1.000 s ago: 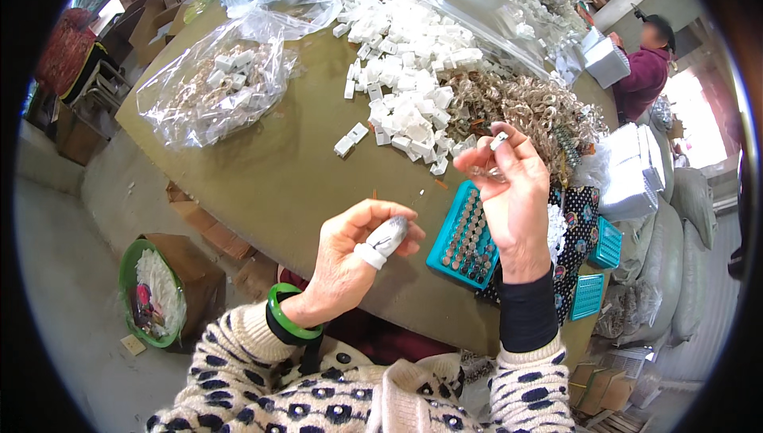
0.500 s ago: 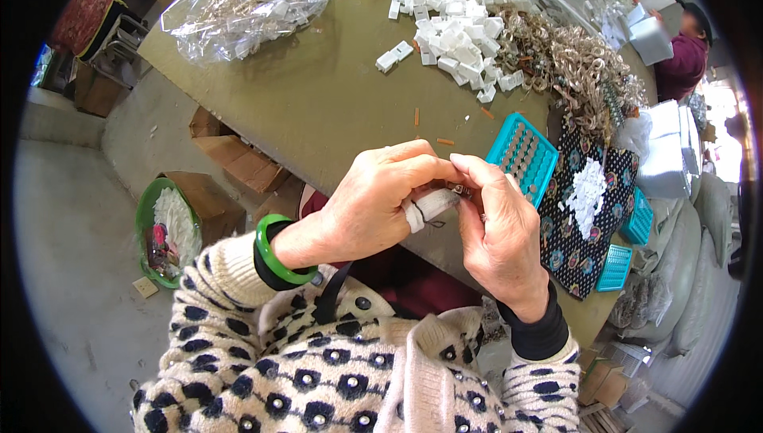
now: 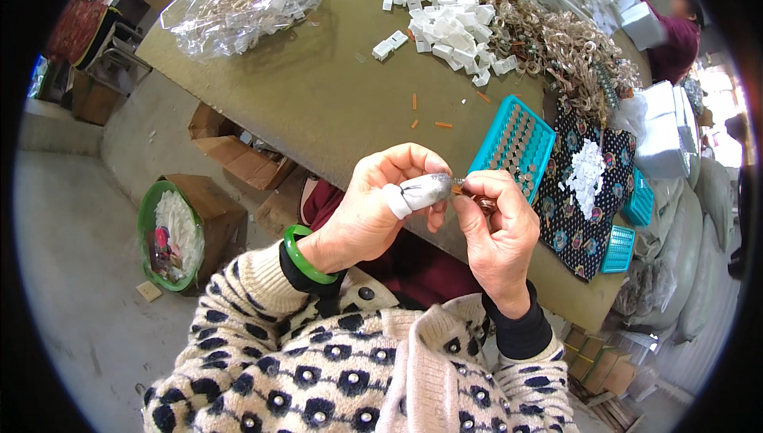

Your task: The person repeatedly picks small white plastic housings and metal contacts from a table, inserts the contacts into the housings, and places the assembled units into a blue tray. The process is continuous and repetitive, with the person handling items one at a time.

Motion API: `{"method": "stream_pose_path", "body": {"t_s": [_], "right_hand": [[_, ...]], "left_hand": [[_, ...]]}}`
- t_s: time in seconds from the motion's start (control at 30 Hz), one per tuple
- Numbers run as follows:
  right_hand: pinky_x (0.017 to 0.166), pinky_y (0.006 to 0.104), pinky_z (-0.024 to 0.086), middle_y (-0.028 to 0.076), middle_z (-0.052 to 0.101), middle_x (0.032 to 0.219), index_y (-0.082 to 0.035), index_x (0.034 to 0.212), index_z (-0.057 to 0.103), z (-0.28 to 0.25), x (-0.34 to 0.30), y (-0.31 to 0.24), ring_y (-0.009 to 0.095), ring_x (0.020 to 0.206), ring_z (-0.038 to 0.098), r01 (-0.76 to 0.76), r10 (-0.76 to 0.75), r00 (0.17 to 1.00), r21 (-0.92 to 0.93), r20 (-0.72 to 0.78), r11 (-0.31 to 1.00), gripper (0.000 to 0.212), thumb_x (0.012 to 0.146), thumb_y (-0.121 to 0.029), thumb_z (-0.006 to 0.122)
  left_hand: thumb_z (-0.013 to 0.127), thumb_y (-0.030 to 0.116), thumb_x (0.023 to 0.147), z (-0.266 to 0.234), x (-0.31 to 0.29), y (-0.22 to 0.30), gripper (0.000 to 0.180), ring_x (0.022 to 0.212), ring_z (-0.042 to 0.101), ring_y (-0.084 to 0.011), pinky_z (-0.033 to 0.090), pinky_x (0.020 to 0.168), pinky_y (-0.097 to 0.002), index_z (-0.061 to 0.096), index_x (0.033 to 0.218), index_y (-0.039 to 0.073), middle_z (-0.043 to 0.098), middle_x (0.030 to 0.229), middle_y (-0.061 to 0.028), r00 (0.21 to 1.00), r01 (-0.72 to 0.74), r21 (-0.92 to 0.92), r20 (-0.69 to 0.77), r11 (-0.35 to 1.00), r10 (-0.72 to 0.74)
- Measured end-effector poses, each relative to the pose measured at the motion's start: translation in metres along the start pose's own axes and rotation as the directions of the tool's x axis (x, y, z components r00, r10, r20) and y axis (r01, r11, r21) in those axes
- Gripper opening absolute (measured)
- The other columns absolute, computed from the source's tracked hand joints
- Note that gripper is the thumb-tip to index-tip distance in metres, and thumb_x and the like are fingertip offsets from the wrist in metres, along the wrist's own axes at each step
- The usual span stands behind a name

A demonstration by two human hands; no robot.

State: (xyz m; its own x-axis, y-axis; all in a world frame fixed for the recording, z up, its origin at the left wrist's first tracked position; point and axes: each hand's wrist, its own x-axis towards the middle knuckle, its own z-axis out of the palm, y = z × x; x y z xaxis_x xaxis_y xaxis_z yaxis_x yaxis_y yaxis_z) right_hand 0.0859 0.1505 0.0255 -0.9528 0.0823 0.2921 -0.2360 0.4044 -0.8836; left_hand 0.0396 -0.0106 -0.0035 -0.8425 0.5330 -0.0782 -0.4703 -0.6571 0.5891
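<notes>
My left hand [image 3: 362, 214] is closed in front of me, with a white wrap [image 3: 421, 195], grey at its tip, on one digit. What its fingertips pinch is too small to make out. Close beside it, my right hand [image 3: 502, 246] pinches a small shiny brown piece [image 3: 486, 206] between thumb and forefinger. A tiny dark, bead-like bit with some orange shows between the two hands. Beyond my right hand, a turquoise tray [image 3: 544, 151] holds rows of small round pieces. Short orange sticks [image 3: 443, 124] lie on the table [image 3: 318, 107].
White plastic boxes [image 3: 457, 28] are heaped at the back beside tangled pale strands [image 3: 588, 59]. A clear bag [image 3: 246, 16] sits far left. White bits [image 3: 586, 179] cover part of a patterned cloth [image 3: 568, 238]. A green basin [image 3: 147, 254] stands on the floor. Another person [image 3: 675, 52] is far right.
My hands have drawn slightly apart, showing the wrapped digit and the brown piece. The left hand's fingers have turned. The table's things sit slightly higher in view.
</notes>
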Motion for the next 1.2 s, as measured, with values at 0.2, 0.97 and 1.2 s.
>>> {"method": "stream_pose_path", "body": {"t_s": [0.2,0.97,1.2], "right_hand": [[0.059,0.0230,0.044,0.008,0.065,0.087,0.000,0.089,0.063,-0.009,-0.002,-0.007,0.012,0.071,0.057,0.156,-0.148,0.986,-0.106,0.078,0.982,0.018,0.078,0.012,0.069],[0.075,0.0255,0.051,0.010,0.062,0.097,0.006,0.099,0.061,-0.010,-0.003,-0.021,0.013,0.082,0.060,-0.217,0.127,0.951,0.316,0.281,0.924,0.013,0.087,0.003,0.065],[0.069,0.0266,0.051,0.009,0.063,0.092,0.002,0.105,0.061,-0.003,-0.010,-0.026,0.014,0.076,0.061,-0.143,0.120,0.985,0.202,0.121,0.969,0.018,0.087,0.004,0.065]], "left_hand": [[0.066,0.017,0.093,0.001,-0.010,-0.002,0.018,0.069,0.062,-0.0192,0.052,0.064,-0.0337,0.060,0.094,0.000,0.062,0.079,-0.0088,0.987,0.152,-0.100,0.075,0.983,-0.145],[0.062,0.013,0.096,-0.017,-0.014,0.014,0.014,0.071,0.064,-0.0107,0.052,0.065,-0.0244,0.059,0.094,-0.001,0.065,0.081,-0.0062,0.927,-0.104,0.363,0.374,0.926,-0.042],[0.062,0.017,0.097,-0.016,-0.014,0.010,0.017,0.070,0.064,-0.0115,0.052,0.065,-0.0242,0.059,0.094,0.000,0.066,0.078,-0.0060,0.962,0.039,0.189,0.258,0.981,-0.088]]}}
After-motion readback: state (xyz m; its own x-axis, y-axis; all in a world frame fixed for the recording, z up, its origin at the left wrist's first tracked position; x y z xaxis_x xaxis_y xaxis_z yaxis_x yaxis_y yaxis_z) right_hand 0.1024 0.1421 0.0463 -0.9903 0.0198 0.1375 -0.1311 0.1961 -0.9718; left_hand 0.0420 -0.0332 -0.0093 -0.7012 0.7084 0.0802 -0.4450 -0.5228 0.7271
